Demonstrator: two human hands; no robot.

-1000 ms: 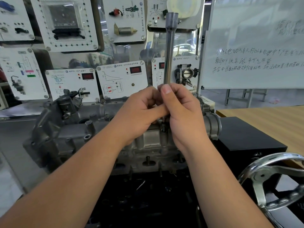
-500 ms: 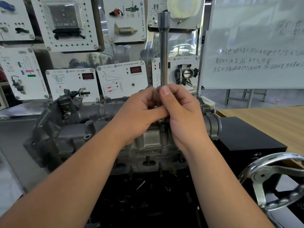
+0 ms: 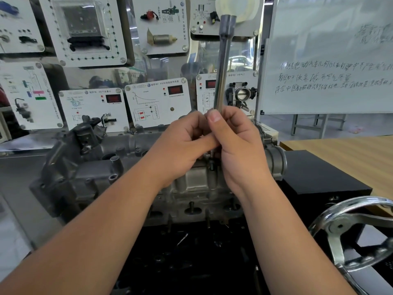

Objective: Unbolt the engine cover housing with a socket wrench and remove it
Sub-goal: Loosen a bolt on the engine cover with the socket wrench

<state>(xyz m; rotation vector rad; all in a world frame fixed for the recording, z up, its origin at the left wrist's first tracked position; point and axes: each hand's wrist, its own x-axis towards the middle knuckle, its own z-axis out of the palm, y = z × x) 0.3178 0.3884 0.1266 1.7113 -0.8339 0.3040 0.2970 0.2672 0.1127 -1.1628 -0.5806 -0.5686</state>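
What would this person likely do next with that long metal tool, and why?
Probably keep twirling the socket wrench by its shaft. Both the left hand and the right hand pinch its lower end, upright over the engine cover housing, suggesting a bolt beneath.

Bright even indoor light; whiteboard (image 3: 331,60) glare, edges bowed (wide lens), corners soft.

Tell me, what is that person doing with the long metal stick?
A person grips a long socket wrench with both hands, the left hand and the right hand wrapped round its lower end. It stands almost upright on top of a grey engine. The cover looks still in place.
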